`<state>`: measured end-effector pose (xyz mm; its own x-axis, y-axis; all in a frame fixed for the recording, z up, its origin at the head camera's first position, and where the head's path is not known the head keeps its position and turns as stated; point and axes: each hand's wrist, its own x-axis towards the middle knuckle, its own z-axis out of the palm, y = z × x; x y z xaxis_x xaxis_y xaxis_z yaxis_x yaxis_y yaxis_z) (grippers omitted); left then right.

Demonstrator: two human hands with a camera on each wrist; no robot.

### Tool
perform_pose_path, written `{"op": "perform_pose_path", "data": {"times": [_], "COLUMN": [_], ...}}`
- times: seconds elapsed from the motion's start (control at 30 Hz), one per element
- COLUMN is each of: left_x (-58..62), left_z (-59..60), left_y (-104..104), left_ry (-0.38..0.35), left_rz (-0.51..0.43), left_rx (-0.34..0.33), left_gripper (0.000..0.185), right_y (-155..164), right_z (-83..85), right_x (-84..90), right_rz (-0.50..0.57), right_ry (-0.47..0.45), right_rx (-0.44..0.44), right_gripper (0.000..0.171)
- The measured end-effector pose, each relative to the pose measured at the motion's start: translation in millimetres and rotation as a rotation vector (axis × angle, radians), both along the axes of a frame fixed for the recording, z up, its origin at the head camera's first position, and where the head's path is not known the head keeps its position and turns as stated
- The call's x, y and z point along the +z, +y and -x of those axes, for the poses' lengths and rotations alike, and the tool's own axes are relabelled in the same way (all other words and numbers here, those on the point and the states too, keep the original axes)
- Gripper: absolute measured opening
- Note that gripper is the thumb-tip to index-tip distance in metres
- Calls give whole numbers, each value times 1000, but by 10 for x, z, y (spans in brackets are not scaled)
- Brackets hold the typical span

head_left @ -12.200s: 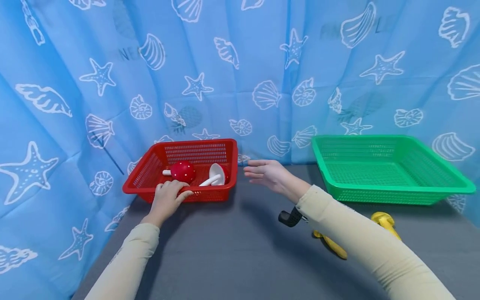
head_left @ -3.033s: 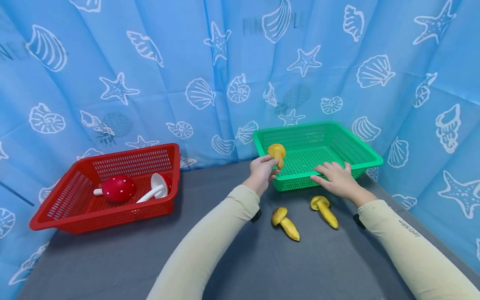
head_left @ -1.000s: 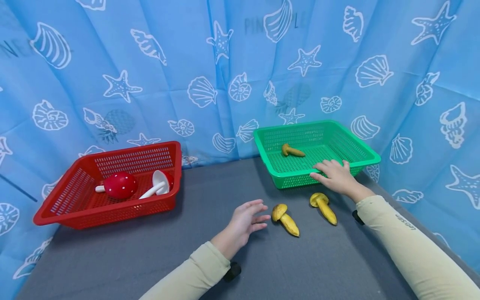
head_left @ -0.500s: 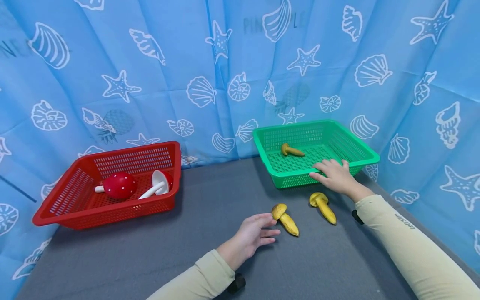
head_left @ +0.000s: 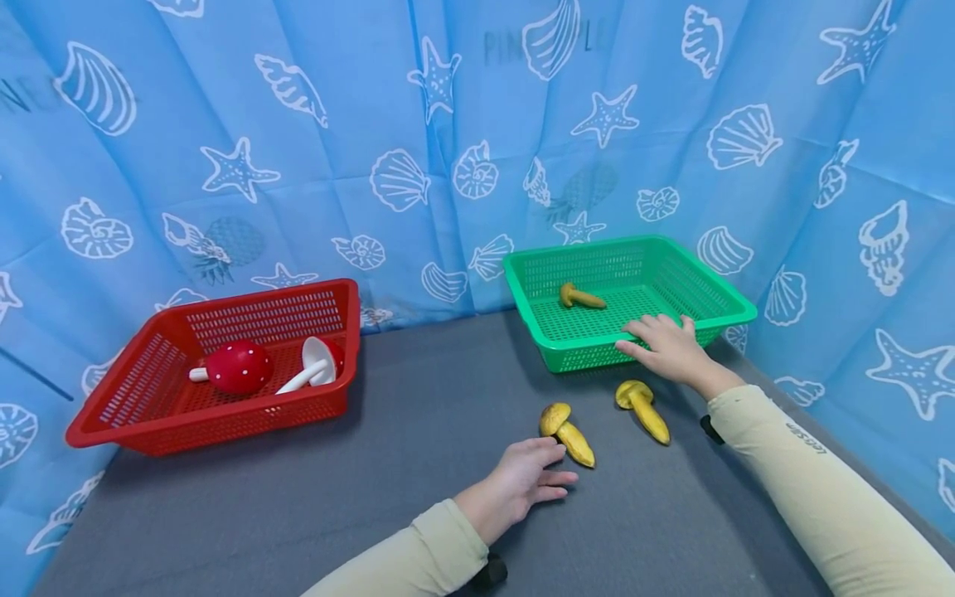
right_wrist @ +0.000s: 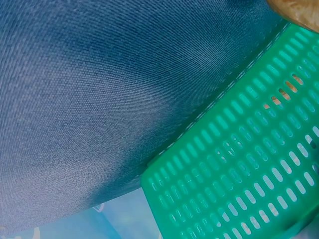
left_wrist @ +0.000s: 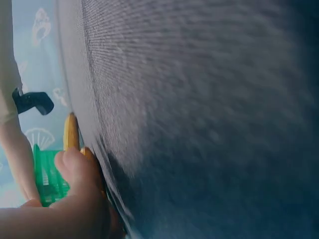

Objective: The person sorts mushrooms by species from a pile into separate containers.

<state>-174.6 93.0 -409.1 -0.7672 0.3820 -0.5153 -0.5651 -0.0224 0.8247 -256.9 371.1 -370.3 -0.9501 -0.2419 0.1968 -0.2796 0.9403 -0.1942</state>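
Yellow mushroom (head_left: 569,434) lies on grey table (head_left: 373,497) | left hand (head_left: 526,485), fingers relaxed, has closed in since half a second ago, apparently touching stem | right hand (head_left: 667,348) rests flat on green basket (head_left: 734,308) rim | pickup imminent.

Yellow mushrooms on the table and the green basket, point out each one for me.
left yellow mushroom (head_left: 567,433), head view, on its stem near the cap.
right yellow mushroom (head_left: 646,412), head view, on its stem.
green basket (head_left: 531,308), head view, on its left rim.

Faint letters "PINE" and "LE" show on the blue curtain (head_left: 522,50); the sleeve (head_left: 809,439) print is too small to read.
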Motion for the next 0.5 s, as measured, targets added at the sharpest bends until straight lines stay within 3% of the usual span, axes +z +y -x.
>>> {"op": "perform_pose_path", "data": {"times": [0.2, 0.33, 0.5], "left_x": [-13, -4, 16], "left_z": [-17, -19, -5], "left_y": [117, 207, 344], "left_ry": [54, 86, 99], "left_rz": [49, 82, 199], "left_rx": [27, 89, 177], "left_gripper": [60, 62, 60], "right_y": [-2, -5, -1], "right_z": [-3, -3, -11], "right_x": [1, 1, 13], "right_rz": [0, 4, 2], "right_ry": [-2, 1, 0], "right_rx": [-4, 2, 1], "right_gripper": [47, 46, 48]}}
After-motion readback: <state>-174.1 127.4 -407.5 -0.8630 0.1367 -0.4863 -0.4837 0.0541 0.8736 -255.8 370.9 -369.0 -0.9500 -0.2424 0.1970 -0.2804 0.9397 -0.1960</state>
